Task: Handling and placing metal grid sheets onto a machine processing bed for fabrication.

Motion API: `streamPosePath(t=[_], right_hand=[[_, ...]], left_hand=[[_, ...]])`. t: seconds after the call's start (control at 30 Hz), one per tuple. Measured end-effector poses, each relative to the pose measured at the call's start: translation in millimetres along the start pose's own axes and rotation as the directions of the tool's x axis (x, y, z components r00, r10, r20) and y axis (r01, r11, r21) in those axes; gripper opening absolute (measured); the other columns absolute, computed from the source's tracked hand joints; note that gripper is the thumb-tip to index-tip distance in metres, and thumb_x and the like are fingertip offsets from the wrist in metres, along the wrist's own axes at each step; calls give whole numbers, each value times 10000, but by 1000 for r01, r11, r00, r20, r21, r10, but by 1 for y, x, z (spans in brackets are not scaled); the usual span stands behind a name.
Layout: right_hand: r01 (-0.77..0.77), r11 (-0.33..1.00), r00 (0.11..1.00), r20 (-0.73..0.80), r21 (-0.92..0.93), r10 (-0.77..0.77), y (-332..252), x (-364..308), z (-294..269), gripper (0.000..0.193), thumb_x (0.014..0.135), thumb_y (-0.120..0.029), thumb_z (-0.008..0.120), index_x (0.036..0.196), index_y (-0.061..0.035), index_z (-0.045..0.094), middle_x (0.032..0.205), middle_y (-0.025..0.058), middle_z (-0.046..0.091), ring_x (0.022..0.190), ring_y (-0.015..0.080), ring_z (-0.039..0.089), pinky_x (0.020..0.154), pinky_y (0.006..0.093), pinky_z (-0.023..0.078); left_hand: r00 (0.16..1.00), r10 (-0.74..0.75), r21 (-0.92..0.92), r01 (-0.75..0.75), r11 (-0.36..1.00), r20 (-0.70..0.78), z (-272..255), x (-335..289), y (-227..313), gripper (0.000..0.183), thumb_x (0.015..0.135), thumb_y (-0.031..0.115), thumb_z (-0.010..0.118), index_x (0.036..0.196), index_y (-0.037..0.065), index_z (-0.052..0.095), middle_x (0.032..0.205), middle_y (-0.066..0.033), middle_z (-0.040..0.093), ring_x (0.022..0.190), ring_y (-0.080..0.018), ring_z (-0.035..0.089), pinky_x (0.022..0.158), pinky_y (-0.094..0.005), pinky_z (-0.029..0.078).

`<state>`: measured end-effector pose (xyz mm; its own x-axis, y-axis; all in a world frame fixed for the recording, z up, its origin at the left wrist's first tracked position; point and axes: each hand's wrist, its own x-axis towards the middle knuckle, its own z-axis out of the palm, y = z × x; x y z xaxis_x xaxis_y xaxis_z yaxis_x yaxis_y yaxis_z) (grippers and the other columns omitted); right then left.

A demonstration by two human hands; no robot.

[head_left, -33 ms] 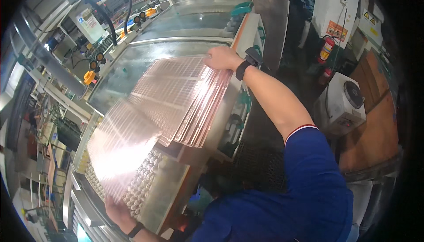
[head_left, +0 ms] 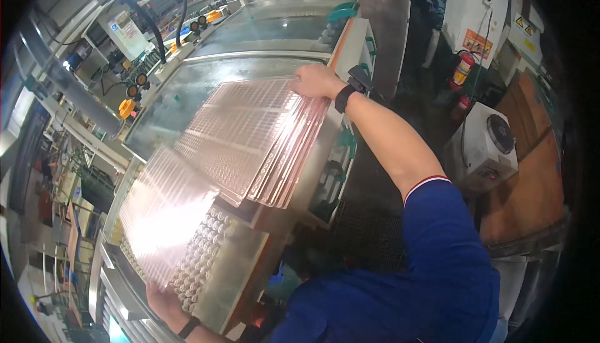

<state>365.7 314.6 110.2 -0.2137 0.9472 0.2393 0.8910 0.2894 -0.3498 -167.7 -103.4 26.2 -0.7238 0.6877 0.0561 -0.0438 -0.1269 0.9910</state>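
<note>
My landmark is the stack of panels (head_left: 250,124), thin, pinkish and glossy, with its sheets fanned along the right side, lying on the clear cover (head_left: 164,115) of a long machine. At the stack's far right corner, my right grip (head_left: 317,82) is curled closed on the edge; how many sheets are pinched there I cannot tell. On the near left side of the stack is a single panel (head_left: 147,202), glaring with reflected light, set over rows of pale rollers (head_left: 203,249). My left grip (head_left: 165,304) clasps that panel's near edge, the end away from the stack, its fingertips partly hidden. In my view the panel's far end overlaps the stack's near left side; whether they touch I cannot tell. Beyond the stack sits a green handle (head_left: 342,11); well off to its right are a white box (head_left: 478,155) and a red fire extinguisher (head_left: 462,70).
</note>
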Motion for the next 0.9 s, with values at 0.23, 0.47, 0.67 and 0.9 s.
streamPosePath(t=[0.23, 0.47, 0.67, 0.9], right_hand=[[151, 988, 987, -49, -20, -152, 17, 23, 28, 500, 892, -444, 544, 980, 7, 741, 1010, 267, 701, 972, 440, 672, 854, 493, 526], [221, 974, 974, -65, 51, -218, 16, 19, 15, 428, 886, -431, 557, 936, -30, 699, 926, 200, 697, 919, 389, 662, 788, 469, 493], [143, 990, 989, -45, 16, -142, 9, 20, 18, 496, 913, -489, 565, 1034, -27, 700, 1046, 200, 691, 1023, 389, 643, 879, 446, 479], [143, 989, 989, -51, 19, -142, 15, 18, 15, 505, 905, -464, 582, 1081, -6, 699, 1069, 216, 692, 1029, 389, 648, 878, 441, 481]], left_hand=[[958, 237, 366, -165, 916, -161, -174, 14, -61, 276, 898, 28, 516, 1123, -14, 672, 1079, -198, 691, 966, -373, 649, 851, -437, 512], [978, -77, 780, 203, 592, -196, -264, 42, -109, 237, 926, 35, 501, 1101, -44, 641, 1071, -172, 689, 955, -277, 688, 727, -370, 539], [879, -310, -70, 306, 950, -363, -233, 37, -106, 300, 945, 22, 448, 1171, -53, 630, 1078, -153, 695, 913, -293, 705, 810, -412, 587], [765, -394, -22, 446, 895, -510, -184, 27, -75, 316, 933, 2, 425, 1142, 11, 662, 923, -89, 689, 754, -253, 689, 585, -384, 547]])
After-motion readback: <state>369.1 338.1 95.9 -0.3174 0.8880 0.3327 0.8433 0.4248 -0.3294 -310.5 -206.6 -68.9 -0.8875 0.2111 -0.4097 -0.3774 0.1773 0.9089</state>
